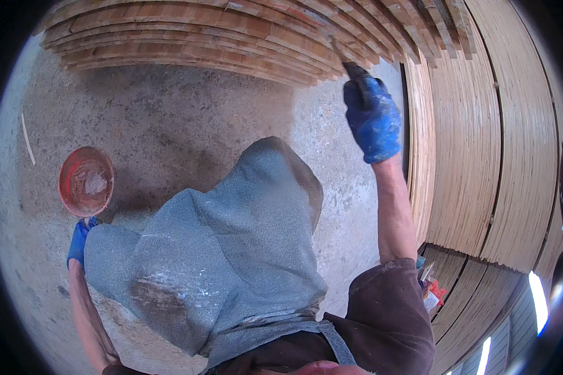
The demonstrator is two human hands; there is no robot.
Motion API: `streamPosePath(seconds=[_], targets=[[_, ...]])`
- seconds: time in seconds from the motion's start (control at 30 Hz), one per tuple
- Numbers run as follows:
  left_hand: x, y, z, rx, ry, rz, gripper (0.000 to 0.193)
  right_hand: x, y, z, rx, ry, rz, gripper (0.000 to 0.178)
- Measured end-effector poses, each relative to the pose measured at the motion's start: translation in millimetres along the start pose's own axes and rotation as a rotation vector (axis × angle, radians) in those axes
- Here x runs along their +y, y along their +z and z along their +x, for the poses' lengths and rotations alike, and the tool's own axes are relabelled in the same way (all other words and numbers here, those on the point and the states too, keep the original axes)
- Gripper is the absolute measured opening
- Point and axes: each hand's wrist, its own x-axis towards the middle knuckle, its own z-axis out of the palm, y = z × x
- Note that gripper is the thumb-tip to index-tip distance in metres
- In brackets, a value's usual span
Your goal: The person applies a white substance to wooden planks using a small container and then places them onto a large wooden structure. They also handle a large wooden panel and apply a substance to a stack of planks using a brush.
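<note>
My right hand (374, 120), in a blue glove, is closed round the dark handle of a putty knife (356, 70). Its thin blade reaches up to the edges of the stacked wooden boards (187, 39) and is partly blurred. At the left, my gloved left hand (82, 240) grips the near edge of a red bowl (69, 181). Some of its fingers are hidden behind the grey apron over my knee. A pale lump of paste (96, 184) lies in the bowl, and whitish residue coats the inside.
Tall stacks of thin wooden sheets (463, 150) stand close along my right side. The grey apron (231, 250) covers my bent legs above the stained concrete floor (200, 119). A thin pale strip (27, 139) lies at the far left. Small red and white items (433, 295) sit by the right-hand stacks.
</note>
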Motion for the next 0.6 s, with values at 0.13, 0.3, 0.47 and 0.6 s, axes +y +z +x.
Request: streamPosePath(seconds=[0.13, 0.3, 0.47, 0.6], targets=[[24, 25, -2, 0.062, 0.007, 0.46, 0.028, 8, 5, 13, -0.121, 0.12, -0.193, 0.03], [33, 30, -13, 0.128, -0.02, 0.44, 0.028, 8, 39, 23, -0.001, -0.019, -0.033, 0.031], [49, 39, -17, 0.123, -0.013, 0.536, 0.03, -21, 51, 35, 0.034, -0.076, 0.158, 0.031], [29, 26, -13, 0.179, 0.013, 0.511, 0.031, -43, 27, 20, 0.012, -0.134, 0.206, 0.032]])
